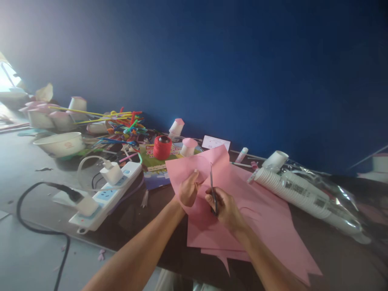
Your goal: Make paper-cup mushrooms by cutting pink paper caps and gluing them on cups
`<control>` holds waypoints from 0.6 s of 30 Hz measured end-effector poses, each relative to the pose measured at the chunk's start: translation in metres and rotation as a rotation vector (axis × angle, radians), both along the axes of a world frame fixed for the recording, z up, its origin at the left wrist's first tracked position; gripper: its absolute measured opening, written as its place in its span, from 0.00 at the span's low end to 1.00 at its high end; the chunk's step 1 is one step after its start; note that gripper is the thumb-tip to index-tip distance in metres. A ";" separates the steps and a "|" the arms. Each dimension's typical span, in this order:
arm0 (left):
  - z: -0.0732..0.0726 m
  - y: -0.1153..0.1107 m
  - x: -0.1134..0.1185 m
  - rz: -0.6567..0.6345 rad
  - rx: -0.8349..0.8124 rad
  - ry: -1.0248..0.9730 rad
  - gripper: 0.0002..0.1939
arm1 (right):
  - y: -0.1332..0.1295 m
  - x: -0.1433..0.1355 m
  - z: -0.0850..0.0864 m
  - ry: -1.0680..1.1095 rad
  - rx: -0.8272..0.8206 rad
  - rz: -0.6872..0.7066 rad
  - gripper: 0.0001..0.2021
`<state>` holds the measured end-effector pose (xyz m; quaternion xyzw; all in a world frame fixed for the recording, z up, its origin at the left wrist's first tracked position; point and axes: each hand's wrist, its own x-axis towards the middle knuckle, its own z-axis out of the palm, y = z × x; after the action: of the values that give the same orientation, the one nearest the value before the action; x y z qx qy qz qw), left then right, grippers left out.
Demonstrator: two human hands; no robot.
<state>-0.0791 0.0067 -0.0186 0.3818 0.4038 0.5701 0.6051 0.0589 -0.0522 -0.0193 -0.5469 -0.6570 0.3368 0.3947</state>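
Note:
My left hand [189, 190] grips a sheet of pink paper [182, 169], its thumb lying on top. The sheet is raised and tilted above more pink paper [269, 218] on the table. In my right hand [226, 206] is a pair of dark-handled scissors [211, 182], fingers wrapped round the handles. The blades point away from me, at the raised sheet just right of my left hand. Whether the blades are apart cannot be made out.
A power strip [117, 190] with plugged-in chargers lies left. Behind are a red thread spool [163, 148], a pink-topped paper cup [188, 147], colourful pipe cleaners [130, 123] and a white bowl [60, 144]. A wrapped stack of paper cups [303, 194] lies right, before a blue wall.

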 end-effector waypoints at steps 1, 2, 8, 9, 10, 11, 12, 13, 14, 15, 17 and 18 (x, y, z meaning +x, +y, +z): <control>0.000 -0.001 -0.002 0.019 0.056 0.162 0.11 | 0.001 0.001 0.000 -0.002 0.006 -0.002 0.13; -0.001 -0.002 -0.004 0.034 0.119 0.332 0.12 | 0.001 0.001 0.001 -0.002 0.013 -0.005 0.14; 0.003 -0.005 -0.002 0.019 0.193 0.652 0.05 | 0.003 0.005 0.004 -0.008 0.035 -0.016 0.14; 0.006 -0.006 0.000 0.010 0.131 0.599 0.03 | 0.003 0.006 0.004 -0.016 0.035 -0.015 0.14; 0.010 -0.007 0.001 -0.001 0.063 0.541 0.04 | 0.003 0.006 0.005 -0.022 0.035 -0.016 0.14; 0.013 -0.008 0.002 -0.013 -0.002 0.486 0.07 | 0.003 0.006 0.005 -0.028 0.034 -0.017 0.14; 0.015 -0.009 0.003 -0.026 -0.058 0.440 0.10 | 0.003 0.006 0.005 -0.033 0.034 -0.020 0.14; 0.018 -0.009 0.004 -0.035 -0.095 0.407 0.13 | 0.003 0.006 0.005 -0.037 0.034 -0.022 0.14; 0.020 -0.010 0.005 -0.041 -0.108 0.392 0.15 | 0.003 0.006 0.005 -0.039 0.036 -0.023 0.13; 0.021 -0.010 0.006 -0.041 -0.109 0.381 0.15 | 0.003 0.006 0.005 -0.039 0.039 -0.024 0.13; 0.023 -0.010 0.007 -0.047 -0.127 0.347 0.16 | 0.004 0.006 0.005 -0.045 0.040 -0.022 0.13; 0.024 -0.011 0.007 -0.047 -0.140 0.331 0.16 | 0.004 0.006 0.006 -0.050 0.041 -0.025 0.13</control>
<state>-0.0722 -0.0039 0.0052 0.4368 0.5275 0.4559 0.5685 0.0652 -0.0486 -0.0132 -0.5551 -0.6666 0.3045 0.3935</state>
